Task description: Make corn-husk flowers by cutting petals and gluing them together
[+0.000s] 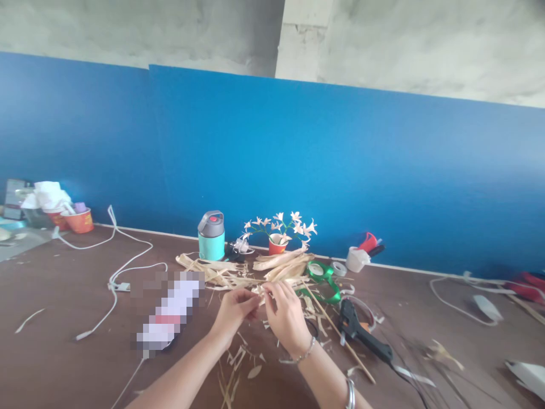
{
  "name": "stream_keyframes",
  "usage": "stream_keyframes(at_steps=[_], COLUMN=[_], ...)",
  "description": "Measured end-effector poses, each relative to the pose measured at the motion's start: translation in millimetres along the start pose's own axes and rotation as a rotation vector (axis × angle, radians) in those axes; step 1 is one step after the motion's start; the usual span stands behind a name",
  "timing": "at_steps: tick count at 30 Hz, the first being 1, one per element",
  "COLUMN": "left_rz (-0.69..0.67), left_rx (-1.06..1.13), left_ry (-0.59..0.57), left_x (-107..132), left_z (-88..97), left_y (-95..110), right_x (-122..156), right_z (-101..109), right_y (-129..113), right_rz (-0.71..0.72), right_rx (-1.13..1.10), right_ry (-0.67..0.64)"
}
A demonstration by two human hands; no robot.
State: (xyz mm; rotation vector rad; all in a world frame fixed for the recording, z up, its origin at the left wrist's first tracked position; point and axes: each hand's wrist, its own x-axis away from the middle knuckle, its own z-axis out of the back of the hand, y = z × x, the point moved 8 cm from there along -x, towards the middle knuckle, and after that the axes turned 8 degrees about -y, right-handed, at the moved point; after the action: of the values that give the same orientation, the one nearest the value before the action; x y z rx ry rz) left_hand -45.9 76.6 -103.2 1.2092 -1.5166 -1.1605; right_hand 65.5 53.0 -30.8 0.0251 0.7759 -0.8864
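Note:
My left hand (235,311) and my right hand (288,317) meet over the middle of the table, fingers pinched close together. Between their fingertips is a small pale piece of dried husk (258,290), partly covered by the fingers, so its exact shape is unclear. Just beyond lie bundles of dried husk (292,267). Cut scraps, including a petal-shaped one (254,372), are scattered below and between the forearms. A thin wooden stick (357,360) slants to the right of my right hand, near a black glue gun (366,335).
Pale flowers (298,222) on green stems stand in a red cup (276,246) at the back. Beside it are a turquoise flask (212,245) and green ribbon (334,292). A power strip (170,315), partly pixelated, lies left; white cables (113,272) cross the table. A blue partition (298,147) closes the back.

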Motion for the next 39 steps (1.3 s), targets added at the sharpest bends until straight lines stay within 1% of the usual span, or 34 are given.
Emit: stream_keyframes(at_steps=[8, 12, 19, 25, 33, 39], left_rz=[-0.009, -0.012, -0.019, -0.023, -0.059, -0.079], left_rx=[-0.012, -0.021, 0.003, -0.017, -0.029, -0.049], left_ry=[-0.001, -0.004, -0.041, -0.048, -0.051, -0.063], left_x=[0.4, -0.2, -2.1, -1.2, -1.6, -0.3], left_z=[0.1, 0.9, -1.1, -1.7, -1.1, -2.1], left_y=[1.2, -0.3, -2.2, 1.1, 3.9, 7.3], right_x=[-0.3, -0.2, -0.1, -0.4, -1.8, -0.1], right_z=[1.5, -0.1, -0.3, 1.0, 5.2, 4.0], right_y=[-1.6, -0.4, -0.1, 0.9, -1.2, 0.1], right_rz=[0.006, -0.011, -0.011, -0.024, -0.002, 0.0], right_rx=[-0.014, -0.025, -0.04, -0.036, -0.047, -0.049], right_ry=[0.003, -0.027, -0.018, -0.003, 0.004, -0.008])
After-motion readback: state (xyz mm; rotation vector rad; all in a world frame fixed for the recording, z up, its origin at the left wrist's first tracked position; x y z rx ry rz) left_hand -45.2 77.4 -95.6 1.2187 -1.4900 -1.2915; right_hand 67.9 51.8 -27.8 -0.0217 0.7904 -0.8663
